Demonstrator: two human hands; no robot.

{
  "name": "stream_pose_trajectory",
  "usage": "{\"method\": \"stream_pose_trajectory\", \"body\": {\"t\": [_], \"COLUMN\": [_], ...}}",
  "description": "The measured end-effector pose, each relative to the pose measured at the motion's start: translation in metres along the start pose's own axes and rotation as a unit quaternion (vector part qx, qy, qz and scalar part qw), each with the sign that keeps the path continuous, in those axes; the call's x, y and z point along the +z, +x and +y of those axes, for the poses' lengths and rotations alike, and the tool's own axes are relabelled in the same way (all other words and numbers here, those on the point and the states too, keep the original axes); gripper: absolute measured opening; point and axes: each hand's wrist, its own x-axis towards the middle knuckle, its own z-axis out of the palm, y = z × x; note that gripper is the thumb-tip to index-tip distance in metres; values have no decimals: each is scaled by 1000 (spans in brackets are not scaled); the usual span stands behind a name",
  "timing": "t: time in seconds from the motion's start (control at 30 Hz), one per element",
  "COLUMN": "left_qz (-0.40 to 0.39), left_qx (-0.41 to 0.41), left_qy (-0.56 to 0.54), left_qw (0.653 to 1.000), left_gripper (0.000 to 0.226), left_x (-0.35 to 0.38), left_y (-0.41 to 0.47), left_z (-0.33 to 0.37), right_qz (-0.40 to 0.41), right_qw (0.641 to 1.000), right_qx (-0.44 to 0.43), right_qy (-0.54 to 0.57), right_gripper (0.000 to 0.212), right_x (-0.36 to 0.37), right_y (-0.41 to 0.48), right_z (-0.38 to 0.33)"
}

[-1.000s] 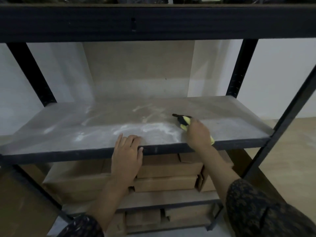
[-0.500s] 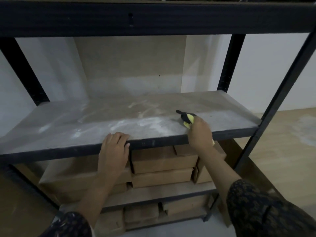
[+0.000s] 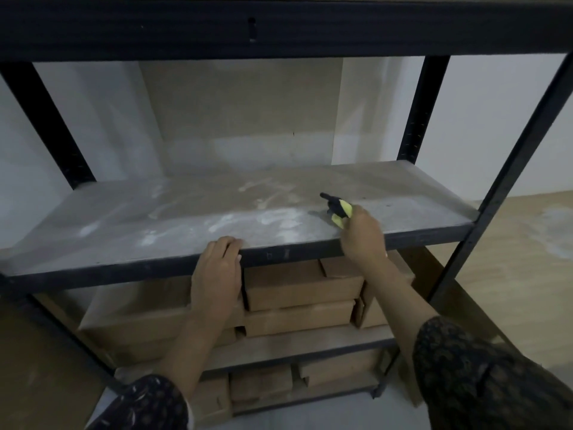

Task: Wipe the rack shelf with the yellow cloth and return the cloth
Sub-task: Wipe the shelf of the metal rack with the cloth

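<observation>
**Cloth at the front right of the dusty shelf**

We are looking down at a grey rack shelf (image 3: 192, 218) streaked with pale dust smears (thickest across its middle and front). Our right hand (image 3: 362, 235) is resting at the shelf's front right edge, its fingers closed around the yellow cloth (image 3: 341, 212), which is bunched against the shelf surface; a dark part of the cloth is sticking out beyond the yellow, pointing toward the back left. Our left hand (image 3: 217, 271) is hooking over the black front rail (image 3: 124, 270) near the middle, fingertips lying on the top of the board and clamped on nothing but that edge. Both forearms are showing dark patterned sleeves (image 3: 483, 377). Below the shelf, brown cardboard boxes (image 3: 297, 287) are sitting stacked on the lower levels. Black uprights (image 3: 415, 119) are framing the shelf, with a pale wall behind and a wooden floor to the right
</observation>
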Motion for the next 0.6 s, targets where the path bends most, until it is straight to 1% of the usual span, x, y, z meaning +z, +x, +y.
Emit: {"method": "stream_pose_trajectory", "body": {"t": [0.07,0.1,0.2,0.27,0.33,0.37,0.47,0.53,0.6], "left_qz": [-4,-5,-3,2,1,-1,-5,1,15], "left_qx": [-2,-3,-5,0,5,5,5,0,-9], "left_qy": [3,5,9,15,12,9,7,7,6], "left_qw": [1000,1000,1000,1000,1000,1000,1000,1000,1000], "left_gripper": [21,21,20,20,23,28,37,38,35], "left_x": [1,2,3,3,4,5,9,13,16], "left_y": [1,0,0,-1,-2,-4,-8,-8,-7], "left_z": [-1,-2,0,1,1,1,0,2,3], "right_qz": [1,0,-22,-66,-93,-77,4,13,-1], "right_qw": [997,996,992,986,981,983,997,999,999], "right_qx": [-47,-69,-125,-143,-125,-103,4,44,42], "right_qy": [-53,-51,-6,53,120,128,76,24,-30], "right_gripper": [31,33,36,32,27,27,23,22,22], "right_x": [13,18,28,28,18,13,-8,-14,-9], "right_y": [-10,-17,-39,-45,-37,-28,13,33,42], "right_z": [-7,-14,-37,-48,-47,-41,-4,17,20]}}
